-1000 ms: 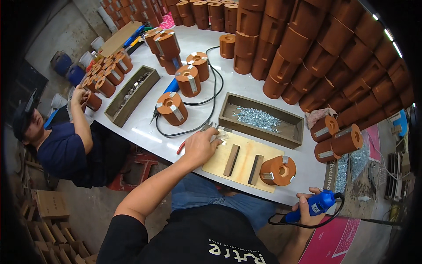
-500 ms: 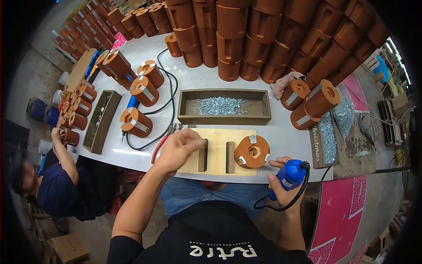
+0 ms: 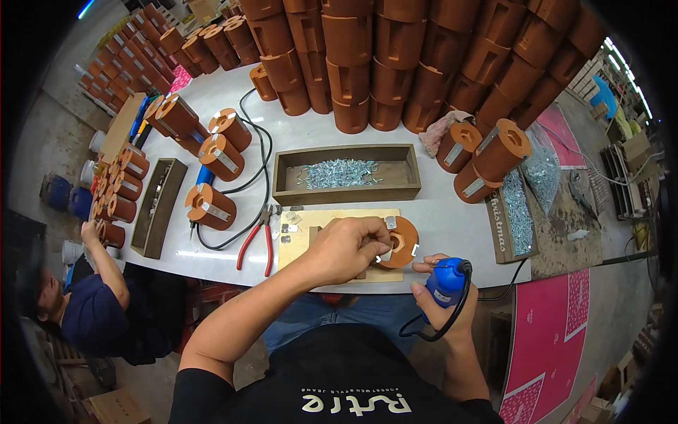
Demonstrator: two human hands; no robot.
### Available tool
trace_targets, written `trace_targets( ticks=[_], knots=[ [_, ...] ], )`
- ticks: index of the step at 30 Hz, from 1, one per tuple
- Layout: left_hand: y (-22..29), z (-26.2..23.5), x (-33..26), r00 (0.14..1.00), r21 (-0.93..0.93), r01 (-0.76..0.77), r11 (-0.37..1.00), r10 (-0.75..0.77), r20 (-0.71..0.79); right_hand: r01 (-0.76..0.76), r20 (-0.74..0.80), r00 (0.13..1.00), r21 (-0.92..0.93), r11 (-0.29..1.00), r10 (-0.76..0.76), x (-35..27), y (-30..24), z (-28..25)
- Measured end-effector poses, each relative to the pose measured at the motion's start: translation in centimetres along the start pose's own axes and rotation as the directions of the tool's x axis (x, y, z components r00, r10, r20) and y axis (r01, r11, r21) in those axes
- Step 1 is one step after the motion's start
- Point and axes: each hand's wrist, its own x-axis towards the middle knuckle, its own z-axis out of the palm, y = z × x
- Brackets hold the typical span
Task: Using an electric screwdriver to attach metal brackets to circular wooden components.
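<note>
A round reddish-brown block (image 3: 407, 230) with a hole in its top and small metal pieces at its rim lies on a pale wooden board (image 3: 288, 256). My left hand (image 3: 349, 247) reaches over the board, its fingertips pinched at the block's left side. Whatever is between those fingers is hidden or too small to name. To the right of the block, my right hand (image 3: 452, 307) grips a blue corded electric screwdriver (image 3: 446, 284); its working tip is out of sight.
Behind the board stands a wooden tray (image 3: 282, 185) of small screws. Red-handled pliers (image 3: 269, 249) and small metal plates (image 3: 290, 228) lie left. Tall stacks of brown blocks (image 3: 349, 67) fill the back. Another person (image 3: 99, 304) works at the left.
My left hand has moved right, from the board's left edge to the block, uncovering the pliers and small plates. My right hand still holds the screwdriver. The view has shifted slightly.
</note>
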Motion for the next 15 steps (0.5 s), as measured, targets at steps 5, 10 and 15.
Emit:
trace_targets(
  ticks=[5, 10, 15],
  knots=[
    [0.6, -0.1, -0.2, 0.99, 0.109, -0.132, 0.985, 0.135, -0.025, 0.045, 0.072, 0.996, -0.012, 0.999, -0.044, 0.2, 0.0, -0.2],
    [0.2, -1.0, -2.5, 0.972, -0.145, 0.095, 0.985, -0.124, -0.202, 0.194, 0.29, 0.945, -0.117, 0.974, -0.153, 0.9, 0.7, 0.8],
    [-3.0, 1.2, -5.1, 0.952, -0.469, 0.219, 0.855, -0.293, -0.089, 0.26, 0.345, 0.926, -0.276, 0.925, -0.157, 0.0, -0.3, 1.9]
  ],
)
